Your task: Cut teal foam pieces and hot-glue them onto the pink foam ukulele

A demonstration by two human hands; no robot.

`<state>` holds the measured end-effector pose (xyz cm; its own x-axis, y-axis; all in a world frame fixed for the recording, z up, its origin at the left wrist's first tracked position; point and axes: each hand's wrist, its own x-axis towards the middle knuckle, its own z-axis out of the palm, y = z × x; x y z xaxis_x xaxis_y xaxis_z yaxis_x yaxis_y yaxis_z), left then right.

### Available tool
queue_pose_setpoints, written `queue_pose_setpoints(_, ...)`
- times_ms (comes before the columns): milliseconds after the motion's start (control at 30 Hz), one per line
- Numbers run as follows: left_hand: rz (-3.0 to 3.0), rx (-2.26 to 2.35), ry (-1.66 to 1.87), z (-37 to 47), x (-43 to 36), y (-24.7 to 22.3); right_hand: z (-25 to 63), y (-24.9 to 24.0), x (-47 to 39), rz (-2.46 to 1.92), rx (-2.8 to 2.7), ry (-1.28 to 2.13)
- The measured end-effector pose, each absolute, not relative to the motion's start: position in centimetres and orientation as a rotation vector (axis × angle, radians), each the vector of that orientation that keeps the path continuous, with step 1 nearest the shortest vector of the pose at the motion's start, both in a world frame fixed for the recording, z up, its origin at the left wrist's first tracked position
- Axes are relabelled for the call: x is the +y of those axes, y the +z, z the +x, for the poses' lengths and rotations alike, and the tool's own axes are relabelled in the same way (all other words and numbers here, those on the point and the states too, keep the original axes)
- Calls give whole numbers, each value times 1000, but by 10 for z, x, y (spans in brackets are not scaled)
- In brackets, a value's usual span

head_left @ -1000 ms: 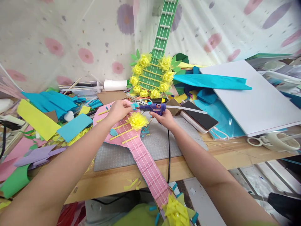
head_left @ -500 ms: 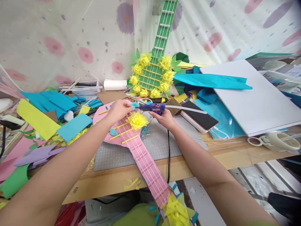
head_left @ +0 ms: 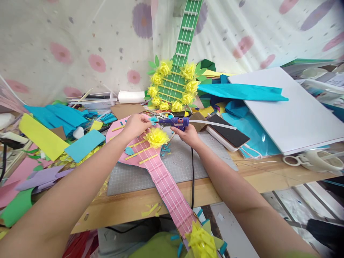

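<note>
My right hand (head_left: 187,134) is closed round a purple hot glue gun (head_left: 176,123) with a long glue stick (head_left: 215,124) poking out of its back. Its nozzle points left, at a small light-blue paper flower (head_left: 153,119) pinched in the fingers of my left hand (head_left: 137,126). Below both hands lies a pink paper guitar (head_left: 169,190) with white strings and yellow sticks. A yellow paper flower (head_left: 156,138) sits on its body, near a loose-looking blue paper petal (head_left: 129,151). Another yellow flower (head_left: 202,240) decorates the guitar's head, past the table edge.
A grey cutting mat (head_left: 129,181) lies under the guitar. Behind stands a green paper guitar (head_left: 172,84) with yellow flowers. Paper scraps and blue crepe paper (head_left: 57,116) crowd the left. A phone (head_left: 228,130), white board (head_left: 292,107) and cup (head_left: 322,161) are on the right. A black cord (head_left: 192,179) hangs down.
</note>
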<state>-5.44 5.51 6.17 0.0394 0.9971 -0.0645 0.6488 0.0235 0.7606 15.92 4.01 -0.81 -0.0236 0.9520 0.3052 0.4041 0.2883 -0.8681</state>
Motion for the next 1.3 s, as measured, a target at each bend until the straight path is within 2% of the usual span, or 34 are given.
queue_pose_setpoints(400, 1558, 1627, 775, -53, 53, 73, 163, -4, 39, -1330, -1632, 742)
queue_pose_setpoints(600, 1402, 1614, 865, -63, 54, 76, 192, 7, 44, -1370, -1513, 737)
queue_pose_setpoints(867, 1314, 1653, 943, -82, 48, 74, 204, -17, 48, -1515, -1639, 773)
queue_pose_setpoints(1067, 1318, 1702, 905, -82, 44, 71, 196, -11, 46, -1699, -1934, 617)
queue_pose_setpoints(1233, 1371, 1687, 838, -81, 42, 68, 212, 23, 16, -1821, -2235, 169)
queue_pose_setpoints(1300, 1378, 1660, 838, -81, 44, 65, 210, 42, -1, -1884, -2283, 192)
